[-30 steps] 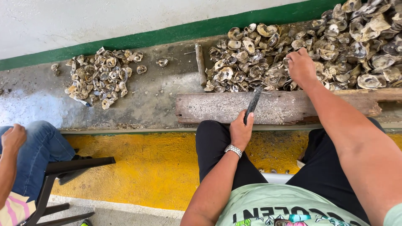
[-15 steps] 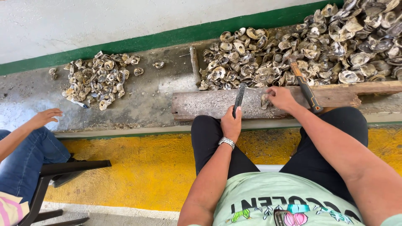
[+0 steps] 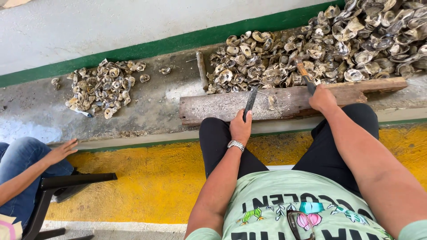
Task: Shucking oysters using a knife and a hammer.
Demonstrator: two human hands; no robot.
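Observation:
My left hand (image 3: 240, 126) grips a dark flat blade tool (image 3: 250, 102) whose tip rests on a weathered wooden plank (image 3: 213, 108). My right hand (image 3: 322, 98) holds a hammer with an orange-brown handle (image 3: 305, 76), its head raised over the shells. A single oyster shell (image 3: 271, 102) lies on the plank between my hands. A big heap of oyster shells (image 3: 338, 44) sits just behind the plank.
A smaller pile of shells (image 3: 103, 87) lies to the left on the grey concrete ledge (image 3: 147, 111). A short stick (image 3: 202, 71) lies beside the big heap. Another person's hand (image 3: 61, 152) rests on a jeans-clad knee at left, above a dark stool (image 3: 66, 184). The floor is yellow (image 3: 151, 182).
My right hand left the heap, set a shell on the plank, then took up the hammer and lifted it. The left hand held the blade still. The other person's hand dropped to their knee.

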